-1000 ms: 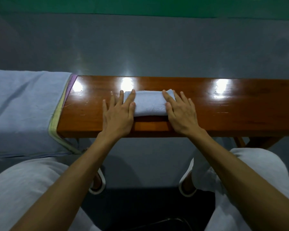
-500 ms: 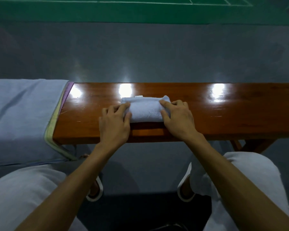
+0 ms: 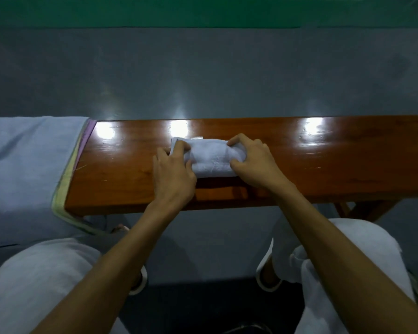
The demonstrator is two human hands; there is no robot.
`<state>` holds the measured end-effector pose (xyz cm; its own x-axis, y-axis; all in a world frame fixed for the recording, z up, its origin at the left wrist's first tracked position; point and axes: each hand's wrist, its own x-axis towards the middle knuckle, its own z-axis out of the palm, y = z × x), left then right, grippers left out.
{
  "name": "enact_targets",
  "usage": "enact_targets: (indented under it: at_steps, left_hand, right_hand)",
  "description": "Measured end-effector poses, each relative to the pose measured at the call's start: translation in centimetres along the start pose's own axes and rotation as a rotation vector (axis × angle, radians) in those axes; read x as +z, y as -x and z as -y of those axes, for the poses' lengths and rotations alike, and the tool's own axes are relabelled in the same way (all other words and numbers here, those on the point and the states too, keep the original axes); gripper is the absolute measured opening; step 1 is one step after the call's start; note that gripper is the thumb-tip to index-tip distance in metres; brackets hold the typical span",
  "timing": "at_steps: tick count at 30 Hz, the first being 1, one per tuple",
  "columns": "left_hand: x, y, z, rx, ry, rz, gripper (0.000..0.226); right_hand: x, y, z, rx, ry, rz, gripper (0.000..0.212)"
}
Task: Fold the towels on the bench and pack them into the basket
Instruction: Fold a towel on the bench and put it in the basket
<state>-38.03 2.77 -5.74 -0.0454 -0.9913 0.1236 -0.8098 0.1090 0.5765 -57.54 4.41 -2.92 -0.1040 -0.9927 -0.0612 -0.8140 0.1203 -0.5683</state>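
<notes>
Probably a sports hall — green court floor [image 3: 203, 13] beyond a wooden bench [image 3: 336, 169].

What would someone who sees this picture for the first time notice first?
First, the small folded towel in the middle of the glossy wooden bench, with the left hand gripping its left end and the right hand gripping its right end. Next, the pile of towels, blue on top, draped over the bench's left end.
</notes>
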Motion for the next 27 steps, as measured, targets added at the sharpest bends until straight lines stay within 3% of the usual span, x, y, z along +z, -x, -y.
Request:
enact_targets:
  at_steps: [14, 27]
  left_hand:
    - [0.3, -0.9, 0.3, 0.069, 0.233, -0.011, 0.024]
    - [3.6, 0.0, -8.1, 0.175, 0.398, 0.007, 0.028]
  right_hand:
    - [-0.6, 0.6, -2.2, -0.040, -0.133, -0.112, 0.037]
    - [-7.4, 2.3, -8.1, 0.020, -0.165, -0.200, 0.042]
